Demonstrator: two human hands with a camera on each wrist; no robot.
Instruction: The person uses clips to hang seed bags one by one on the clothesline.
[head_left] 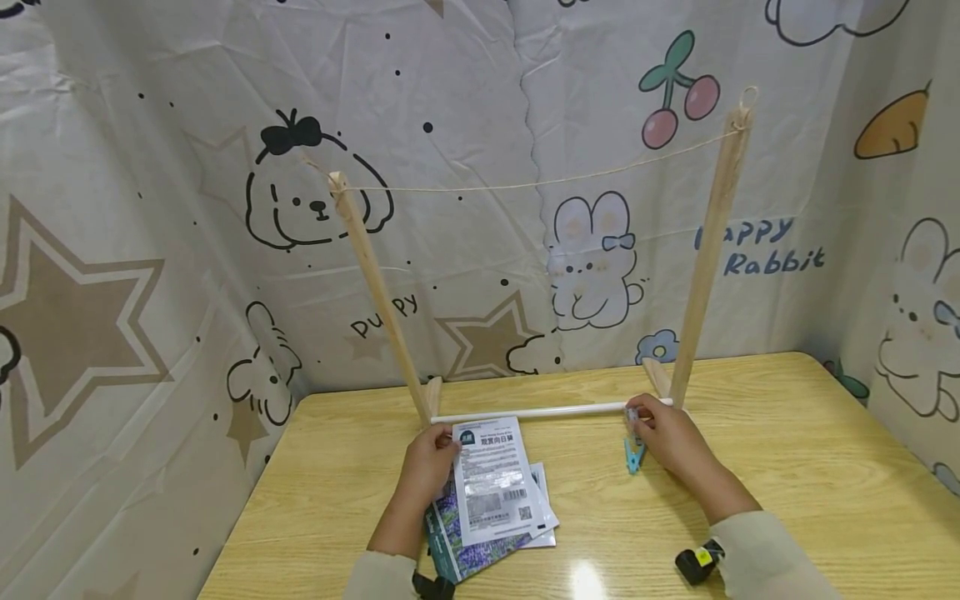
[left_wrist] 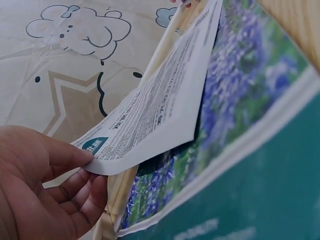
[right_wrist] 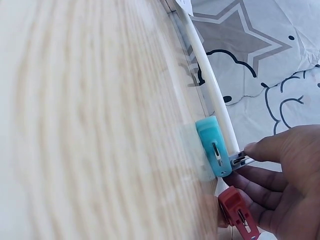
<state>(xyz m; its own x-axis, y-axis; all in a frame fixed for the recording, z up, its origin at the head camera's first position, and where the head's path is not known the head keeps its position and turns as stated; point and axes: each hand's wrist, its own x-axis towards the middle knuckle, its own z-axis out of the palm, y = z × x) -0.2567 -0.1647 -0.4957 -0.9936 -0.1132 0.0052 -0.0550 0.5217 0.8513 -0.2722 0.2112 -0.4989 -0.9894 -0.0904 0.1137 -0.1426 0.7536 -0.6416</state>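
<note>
My left hand (head_left: 431, 462) pinches the top left corner of a white seed packet (head_left: 495, 483) between thumb and fingers. In the left wrist view that packet tilts up over a packet with purple flowers (left_wrist: 240, 60). More white packets (head_left: 542, 479) show beneath it. At the right end of a white rod (head_left: 536, 412), my right hand (head_left: 671, 433) pinches a small grey clothespin (right_wrist: 240, 159). A blue clothespin (head_left: 634, 457) lies just in front of it. The right wrist view also shows a red clothespin (right_wrist: 239, 212) near my fingers, hidden by the hand in the head view.
Two upright wooden posts (head_left: 382, 292) (head_left: 708, 267) stand toward the back of the table (head_left: 780, 433), with a thin string (head_left: 540, 183) tied between their tops. The white rod spans their bases. A patterned cloth (head_left: 465, 100) hangs behind.
</note>
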